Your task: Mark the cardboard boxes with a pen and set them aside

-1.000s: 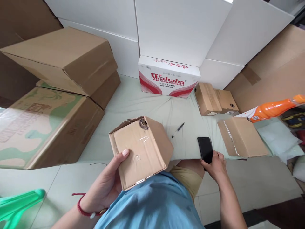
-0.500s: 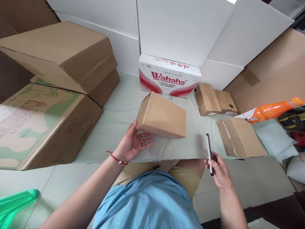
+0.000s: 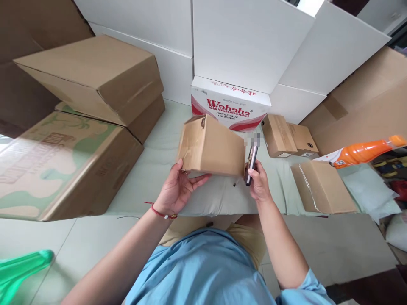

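A small brown cardboard box [image 3: 222, 148] is held tilted above the cloth-covered table. My left hand [image 3: 176, 186] grips its lower left corner, thumb on the taped end and fingers reaching under the bottom edge. At the right end of this box is my right hand [image 3: 259, 182], its fingers closed round a slim dark smartphone [image 3: 251, 165] with a pale edge, held upright. Whether the phone touches the box I cannot tell. A tiny black object [image 3: 234, 184] shows on the cloth just below the box.
Behind stands a red-and-white Wahaha carton [image 3: 230, 103]. Large cartons [image 3: 127, 84] are stacked at left. To the right are two small boxes [image 3: 280, 135], another brown box [image 3: 324, 186], an orange bottle [image 3: 365, 151] and clear plastic packaging [image 3: 369, 186]. White panels [image 3: 248, 42] rise at the back.
My right hand has brought the smartphone leftward and up to the box's right end. The box has turned so that its taped left end shows more, with my left hand still at its corner.
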Demonstrator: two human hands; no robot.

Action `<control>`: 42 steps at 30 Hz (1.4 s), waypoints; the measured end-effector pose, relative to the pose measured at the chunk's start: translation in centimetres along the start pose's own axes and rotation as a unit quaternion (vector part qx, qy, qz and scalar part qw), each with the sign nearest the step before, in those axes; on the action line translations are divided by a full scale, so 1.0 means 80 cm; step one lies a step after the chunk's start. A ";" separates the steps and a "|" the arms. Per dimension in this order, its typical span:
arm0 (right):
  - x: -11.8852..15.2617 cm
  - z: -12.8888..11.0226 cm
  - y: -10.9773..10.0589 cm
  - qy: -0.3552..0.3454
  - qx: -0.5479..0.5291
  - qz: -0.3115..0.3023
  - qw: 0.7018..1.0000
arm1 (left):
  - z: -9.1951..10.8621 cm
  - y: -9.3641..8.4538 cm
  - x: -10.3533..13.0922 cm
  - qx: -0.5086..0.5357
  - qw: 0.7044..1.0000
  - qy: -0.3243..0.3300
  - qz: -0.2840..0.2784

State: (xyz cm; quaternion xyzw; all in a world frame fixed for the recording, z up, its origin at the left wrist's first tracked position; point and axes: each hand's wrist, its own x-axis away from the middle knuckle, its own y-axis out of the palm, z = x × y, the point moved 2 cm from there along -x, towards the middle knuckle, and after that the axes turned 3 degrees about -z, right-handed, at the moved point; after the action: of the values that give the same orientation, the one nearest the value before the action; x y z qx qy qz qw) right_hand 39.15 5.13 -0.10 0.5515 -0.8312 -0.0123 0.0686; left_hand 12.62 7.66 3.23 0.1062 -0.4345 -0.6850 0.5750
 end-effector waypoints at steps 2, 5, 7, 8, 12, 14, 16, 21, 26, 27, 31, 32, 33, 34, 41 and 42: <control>-0.011 0.006 0.022 -0.018 0.008 -0.014 1.000 | 0.011 0.001 0.005 -0.022 0.998 0.064 -0.001; -0.021 0.011 0.047 -0.035 0.053 -0.009 0.998 | 0.018 0.004 0.002 -0.055 0.994 0.096 0.009; -0.023 0.014 0.053 -0.031 0.090 0.028 0.995 | 0.016 0.010 -0.005 -0.060 0.993 0.095 0.020; -0.022 0.016 0.052 -0.027 0.105 0.057 0.992 | 0.012 0.013 -0.008 -0.060 0.994 0.091 0.023; -0.007 0.019 0.024 -0.019 0.139 0.153 0.978 | -0.016 0.034 -0.014 -0.073 0.994 0.082 0.007; 0.009 0.012 0.006 -0.030 0.149 0.168 0.974 | -0.032 0.048 -0.013 -0.085 0.993 0.077 -0.014; 0.031 0.000 -0.009 -0.058 0.165 0.165 0.971 | -0.047 0.061 -0.013 -0.093 0.993 0.069 -0.035; 0.084 -0.039 -0.028 -0.138 0.205 0.157 0.956 | -0.071 0.080 -0.026 -0.109 0.991 0.055 -0.054; 0.100 -0.066 -0.019 -0.238 0.305 0.195 0.901 | -0.089 0.085 -0.038 -0.108 0.991 0.064 -0.051; 0.100 -0.070 -0.013 -0.253 0.321 0.205 0.890 | -0.093 0.086 -0.039 -0.111 0.991 0.065 -0.048; 0.095 -0.086 0.012 -0.305 0.360 0.239 0.849 | -0.107 0.086 -0.037 -0.129 0.988 0.069 -0.042; 0.094 -0.090 0.018 -0.317 0.368 0.244 0.839 | -0.109 0.086 -0.037 -0.134 0.988 0.068 -0.042; 0.094 -0.093 0.022 -0.327 0.375 0.248 0.831 | -0.111 0.086 -0.037 -0.139 0.987 0.067 -0.042; 0.094 -0.095 0.026 -0.333 0.381 0.251 0.825 | -0.113 0.085 -0.037 -0.144 0.986 0.068 -0.043; 0.096 -0.096 0.037 -0.340 0.399 0.250 0.814 | -0.119 0.081 -0.041 -0.182 0.978 0.089 -0.043; 0.097 -0.096 0.038 -0.344 0.401 0.249 0.812 | -0.120 0.081 -0.041 -0.186 0.977 0.090 -0.043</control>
State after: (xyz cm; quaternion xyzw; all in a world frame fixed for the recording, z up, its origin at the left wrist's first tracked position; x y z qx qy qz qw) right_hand 34.37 -0.35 8.54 0.2638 -0.8409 0.1508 -0.4479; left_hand 24.36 6.26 0.92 0.0773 -0.2410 -0.7656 0.5915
